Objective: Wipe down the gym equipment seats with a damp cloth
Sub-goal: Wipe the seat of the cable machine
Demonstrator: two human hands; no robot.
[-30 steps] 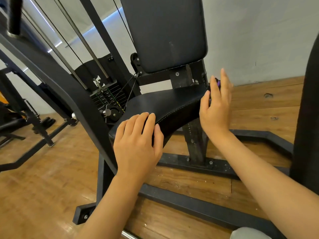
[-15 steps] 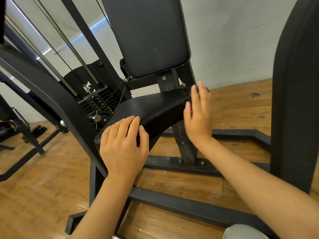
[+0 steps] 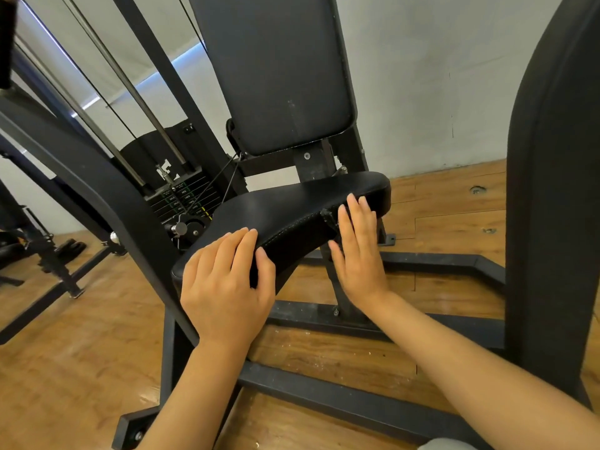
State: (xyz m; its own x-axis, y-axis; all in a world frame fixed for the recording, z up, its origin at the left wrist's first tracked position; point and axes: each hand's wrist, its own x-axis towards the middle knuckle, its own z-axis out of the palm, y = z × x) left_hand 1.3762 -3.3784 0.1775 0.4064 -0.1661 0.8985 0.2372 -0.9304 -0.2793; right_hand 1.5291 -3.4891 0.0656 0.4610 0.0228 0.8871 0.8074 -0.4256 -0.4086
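Note:
The black padded seat (image 3: 292,203) of a gym machine slopes toward me, below its upright black backrest (image 3: 276,76). My left hand (image 3: 224,284) rests on the seat's front corner, fingers laid on top and thumb against the side. My right hand (image 3: 357,251) lies flat with straight fingers against the seat's right side edge. A small dark bit of what looks like cloth (image 3: 328,219) shows at the edge of that palm, pressed to the seat; most of it is hidden.
A tall black pad (image 3: 552,190) stands close on the right. The machine's slanted frame arm (image 3: 97,190), weight stack (image 3: 185,196) and cables fill the left. Black base bars (image 3: 324,401) cross the wooden floor (image 3: 65,352) below my arms. A white wall is behind.
My right hand has slid from the seat's rear right corner forward along its side edge. My left hand has stayed on the front corner. The view has moved closer.

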